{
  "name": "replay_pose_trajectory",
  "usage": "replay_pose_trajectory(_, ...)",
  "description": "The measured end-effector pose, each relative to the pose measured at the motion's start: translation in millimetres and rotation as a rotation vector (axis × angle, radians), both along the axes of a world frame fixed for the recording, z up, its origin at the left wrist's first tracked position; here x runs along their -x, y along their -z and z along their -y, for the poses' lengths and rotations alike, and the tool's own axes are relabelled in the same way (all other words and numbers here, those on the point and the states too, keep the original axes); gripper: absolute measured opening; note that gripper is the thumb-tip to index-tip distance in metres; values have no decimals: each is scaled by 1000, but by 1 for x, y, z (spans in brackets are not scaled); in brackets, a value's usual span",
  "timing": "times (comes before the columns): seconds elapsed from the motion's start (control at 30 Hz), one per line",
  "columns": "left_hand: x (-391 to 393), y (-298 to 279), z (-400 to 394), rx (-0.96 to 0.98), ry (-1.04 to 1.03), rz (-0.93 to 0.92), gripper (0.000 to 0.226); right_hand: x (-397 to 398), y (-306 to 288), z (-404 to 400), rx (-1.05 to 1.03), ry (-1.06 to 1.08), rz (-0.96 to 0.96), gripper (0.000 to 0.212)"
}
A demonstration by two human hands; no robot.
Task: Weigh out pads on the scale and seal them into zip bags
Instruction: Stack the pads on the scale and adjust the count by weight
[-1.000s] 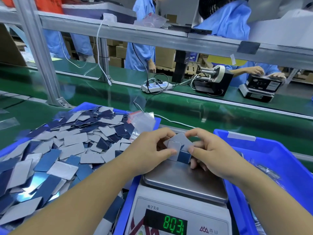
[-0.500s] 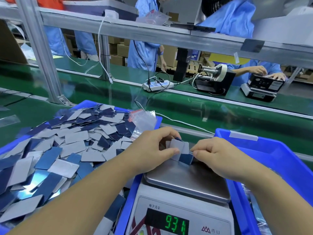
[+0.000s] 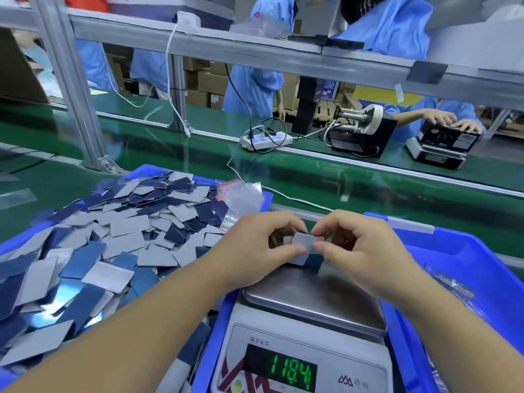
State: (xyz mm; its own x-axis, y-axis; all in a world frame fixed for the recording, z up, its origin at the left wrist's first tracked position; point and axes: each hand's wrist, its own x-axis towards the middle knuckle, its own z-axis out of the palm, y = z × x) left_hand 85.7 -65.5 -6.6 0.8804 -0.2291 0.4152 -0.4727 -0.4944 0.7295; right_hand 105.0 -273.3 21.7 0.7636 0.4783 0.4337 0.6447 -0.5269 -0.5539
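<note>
Hands meet over the far edge of the scale [image 3: 312, 302]: the left hand [image 3: 255, 251] and right hand [image 3: 365, 251] both pinch a small stack of pads [image 3: 301, 248], seemingly resting on the pan. Loose pads [image 3: 124, 236] heap in the left bin [image 3: 255, 313], beside zip bags [image 3: 241, 197].

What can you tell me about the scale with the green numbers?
The scale is a white box with a shiny, grey metal-looking plate on top. Its dark screen glows green digits that look like 118.4. It sits level between two blue bins. A small stack of pads rests at the plate's far edge, held by both hands.
</note>
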Motion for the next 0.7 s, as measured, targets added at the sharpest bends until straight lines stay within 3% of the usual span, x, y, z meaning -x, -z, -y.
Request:
replay_pose_trajectory(0.37,2,-2,-2,-15,-1,-83,28,0,-3,3,53,2,-80,27)
replay_pose_trajectory(0.7,3,-1,-2,-1,10,-61,23,-5,4,3,85,6,-115,22)
